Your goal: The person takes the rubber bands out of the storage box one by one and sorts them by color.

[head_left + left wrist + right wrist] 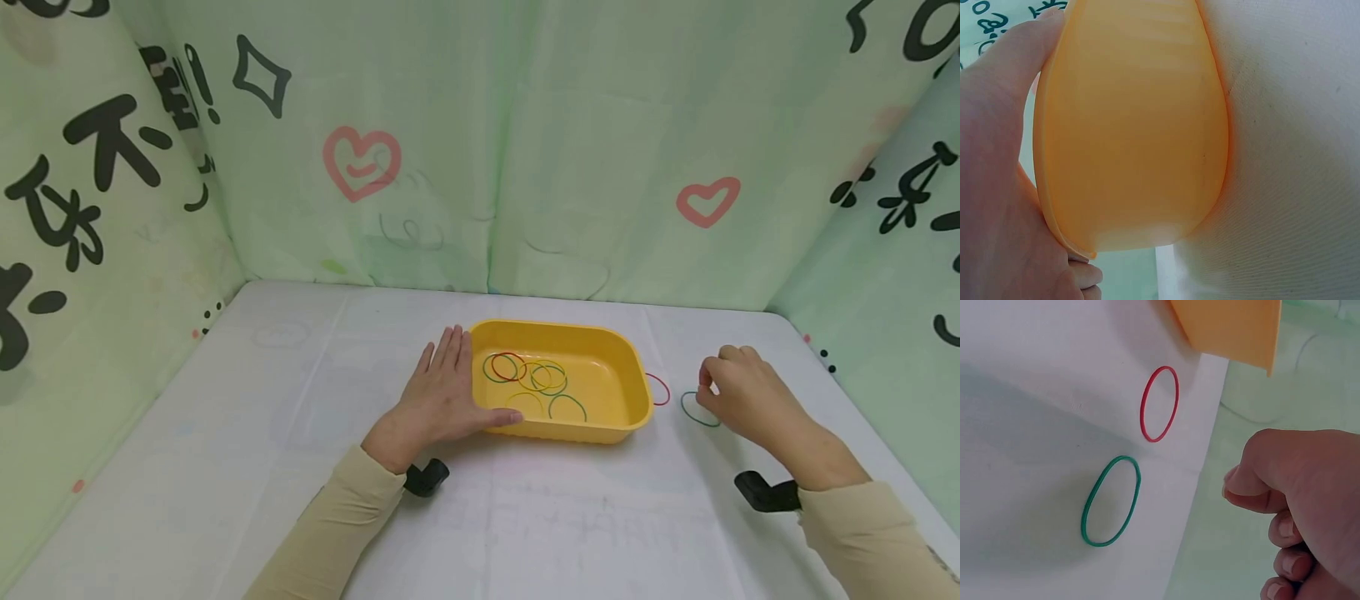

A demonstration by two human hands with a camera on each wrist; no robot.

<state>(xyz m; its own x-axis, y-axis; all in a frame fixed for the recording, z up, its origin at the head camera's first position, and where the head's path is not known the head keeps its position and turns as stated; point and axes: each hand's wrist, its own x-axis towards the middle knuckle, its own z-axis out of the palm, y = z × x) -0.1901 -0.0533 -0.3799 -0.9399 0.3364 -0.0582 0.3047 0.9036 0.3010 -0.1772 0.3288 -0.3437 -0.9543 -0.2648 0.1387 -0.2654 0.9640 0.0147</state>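
My left hand (438, 404) rests against the left end of a yellow plastic tray (562, 429), fingers straight along that end and thumb over the near rim. Several red, green and yellow rubber bands lie inside the tray. To its right, a red rubber band (1142, 411) and a green rubber band (1085, 509) lie flat on the table. My right hand (750, 396) hovers above and right of the green band, thumb and forefinger tips together, the other fingers curled. Nothing shows in its grasp, and both loose bands lie apart from it in the right wrist view.
A white cloth covers the table (570, 517). Pale green curtains (600, 150) with dark writing and pink hearts enclose the back and both sides. Black wrist mounts (765, 492) jut out below each hand.
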